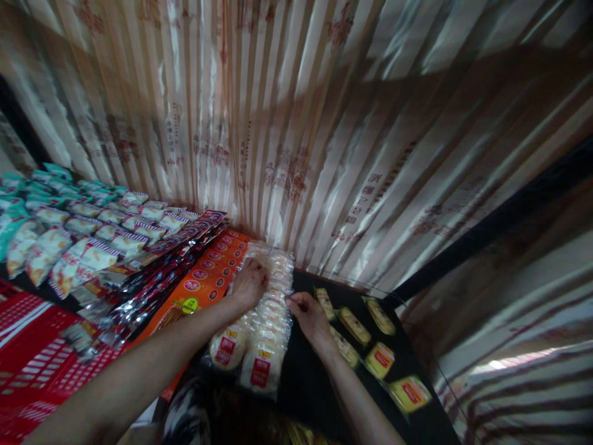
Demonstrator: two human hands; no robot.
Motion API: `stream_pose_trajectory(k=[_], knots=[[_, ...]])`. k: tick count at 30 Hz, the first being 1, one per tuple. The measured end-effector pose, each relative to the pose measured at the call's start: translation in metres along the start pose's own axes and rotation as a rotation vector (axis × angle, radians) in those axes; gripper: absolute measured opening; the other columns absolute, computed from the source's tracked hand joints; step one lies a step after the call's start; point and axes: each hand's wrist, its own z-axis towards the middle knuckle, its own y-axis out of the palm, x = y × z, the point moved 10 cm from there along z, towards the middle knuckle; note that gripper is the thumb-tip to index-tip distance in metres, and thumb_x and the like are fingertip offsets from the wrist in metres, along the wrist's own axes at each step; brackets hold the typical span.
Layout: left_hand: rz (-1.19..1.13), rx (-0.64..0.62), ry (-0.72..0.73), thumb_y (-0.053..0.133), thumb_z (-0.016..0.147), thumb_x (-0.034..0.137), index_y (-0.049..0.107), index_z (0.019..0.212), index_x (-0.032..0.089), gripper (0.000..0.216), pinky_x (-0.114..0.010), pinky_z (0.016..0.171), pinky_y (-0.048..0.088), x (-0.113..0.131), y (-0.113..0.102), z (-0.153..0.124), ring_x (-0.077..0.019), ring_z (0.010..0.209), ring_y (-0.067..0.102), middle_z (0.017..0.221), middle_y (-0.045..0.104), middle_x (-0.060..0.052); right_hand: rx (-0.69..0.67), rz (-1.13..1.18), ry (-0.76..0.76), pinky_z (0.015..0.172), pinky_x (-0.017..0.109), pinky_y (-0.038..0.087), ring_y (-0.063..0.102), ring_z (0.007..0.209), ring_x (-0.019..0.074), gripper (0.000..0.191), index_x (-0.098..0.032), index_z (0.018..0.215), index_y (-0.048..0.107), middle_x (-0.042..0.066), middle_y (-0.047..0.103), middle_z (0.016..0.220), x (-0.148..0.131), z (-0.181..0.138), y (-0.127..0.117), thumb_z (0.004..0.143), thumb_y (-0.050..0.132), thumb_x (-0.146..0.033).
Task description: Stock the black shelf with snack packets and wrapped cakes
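Two rows of clear-wrapped round white crackers with red labels lie overlapping in front of me, a left row (pixel 227 346) and a right row (pixel 265 361). My left hand (pixel 251 282) reaches over the far part of the left row, its fingers curled down onto the wrappers. My right hand (pixel 309 314) is at the right edge of the right row, thumb and forefinger pinched together at a cracker packet's edge. Exactly what the left fingertips grip is partly hidden by the hand.
Left of the crackers lie an orange printed package (pixel 210 272), dark shiny packets (pixel 148 296) and rows of white snack bags (pixel 88 262). A red basket (pixel 46 352) stands at near left. Yellow packs (pixel 354 326) lie on the black table (pixel 310 377) at right. A pleated curtain (pixel 278 123) hangs behind.
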Motion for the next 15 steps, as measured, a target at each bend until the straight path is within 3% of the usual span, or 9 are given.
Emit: stream_pose_trajectory(k=[6,15], knots=[[-0.005,0.014,0.000,0.051,0.079,0.015,0.065,0.080,0.018,0.014,-0.034,0.085,0.043,-0.0016,0.0002,0.0001,-0.0215,0.099,0.045,0.092,0.057,-0.006,-0.137,-0.045,-0.004,0.064,0.029,0.045,0.059,0.063,0.0173,0.017,-0.024,0.066,0.067,-0.001,0.067,0.065,-0.0057,0.0037,0.0139,0.067,0.060,-0.040],[-0.033,0.048,0.058,0.051,0.081,0.017,0.065,0.083,0.018,0.014,-0.034,0.087,0.042,-0.0007,-0.0067,-0.0055,-0.0213,0.100,0.044,0.094,0.056,-0.006,0.020,-0.136,0.035,0.068,0.029,0.044,0.060,0.068,0.0175,0.018,-0.027,0.069,0.066,-0.003,0.068,0.070,-0.0049,-0.0026,0.0077,0.072,0.053,-0.039]])
